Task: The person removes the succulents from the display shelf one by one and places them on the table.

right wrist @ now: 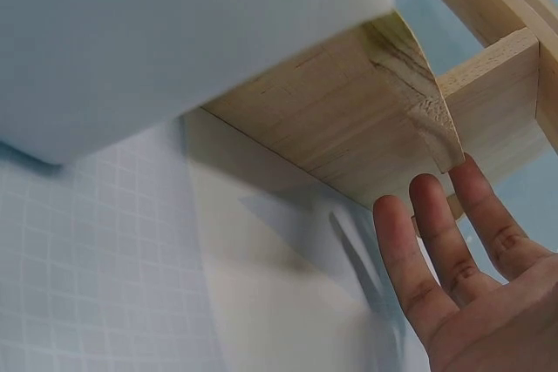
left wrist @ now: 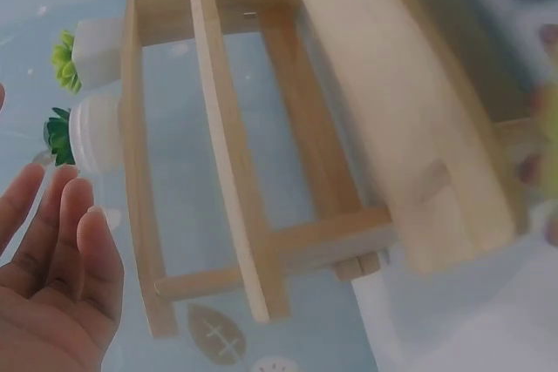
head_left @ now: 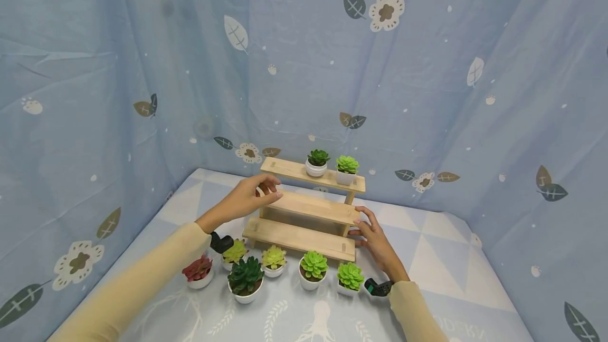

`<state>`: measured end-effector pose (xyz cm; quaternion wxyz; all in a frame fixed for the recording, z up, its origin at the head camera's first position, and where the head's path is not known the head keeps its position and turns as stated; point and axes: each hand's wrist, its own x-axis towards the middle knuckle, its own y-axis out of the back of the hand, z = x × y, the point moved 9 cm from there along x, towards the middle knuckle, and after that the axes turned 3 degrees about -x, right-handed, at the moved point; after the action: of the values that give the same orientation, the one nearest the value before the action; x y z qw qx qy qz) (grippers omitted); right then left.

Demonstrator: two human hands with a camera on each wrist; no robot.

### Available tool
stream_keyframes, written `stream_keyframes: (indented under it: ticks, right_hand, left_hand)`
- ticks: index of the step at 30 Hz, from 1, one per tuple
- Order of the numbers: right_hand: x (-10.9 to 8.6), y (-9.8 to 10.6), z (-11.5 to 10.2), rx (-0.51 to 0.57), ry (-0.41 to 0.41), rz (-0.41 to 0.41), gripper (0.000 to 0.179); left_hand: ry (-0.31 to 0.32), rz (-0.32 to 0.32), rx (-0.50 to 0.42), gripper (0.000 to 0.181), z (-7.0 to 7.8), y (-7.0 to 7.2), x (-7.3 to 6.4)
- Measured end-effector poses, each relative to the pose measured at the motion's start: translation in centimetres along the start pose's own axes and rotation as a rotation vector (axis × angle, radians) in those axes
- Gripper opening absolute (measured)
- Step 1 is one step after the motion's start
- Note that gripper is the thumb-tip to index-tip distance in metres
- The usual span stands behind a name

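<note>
A three-tier wooden stand (head_left: 304, 236) sits at the back of the table. On its top tier are a dark green succulent (head_left: 317, 158) in a round white pot and a light green succulent (head_left: 347, 165) in a square one. My left hand (head_left: 247, 197) hovers by the left end of the middle tier; in the left wrist view its fingers (left wrist: 65, 224) are loosely bent, apart from the wood, with nothing held. At the stand's right end is my right hand (head_left: 375, 239). The right wrist view shows its extended fingers (right wrist: 440, 233) at a board's end, one fingertip seeming to touch it.
Several potted succulents line the stand's front: a red one (head_left: 198, 269), a large dark green one (head_left: 245, 277), yellow-green ones including this plant (head_left: 274, 258), and bright green ones (head_left: 313, 266) (head_left: 350, 277). Blue patterned curtains (head_left: 304, 67) enclose the table.
</note>
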<state>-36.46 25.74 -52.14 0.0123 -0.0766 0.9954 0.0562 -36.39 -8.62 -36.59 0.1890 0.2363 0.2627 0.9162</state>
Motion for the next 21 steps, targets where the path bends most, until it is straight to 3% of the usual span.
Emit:
stream_keyframes:
  ticks: [6,13,21]
  right_hand:
    - [0.0,0.0,0.0,0.000,-0.002,0.004,0.053]
    - [0.1,0.0,0.2,-0.011,-0.008,0.000,0.054]
    - [0.2,0.1,0.2,-0.004,-0.008,0.003,0.054]
  left_hand:
    - [0.000,0.006,-0.028,0.040,0.0,-0.5,1.9]
    - [0.028,0.050,-0.065,0.053,-1.1,-0.8,4.1]
    - [0.028,0.108,-0.075,0.049,-1.4,-0.7,6.2]
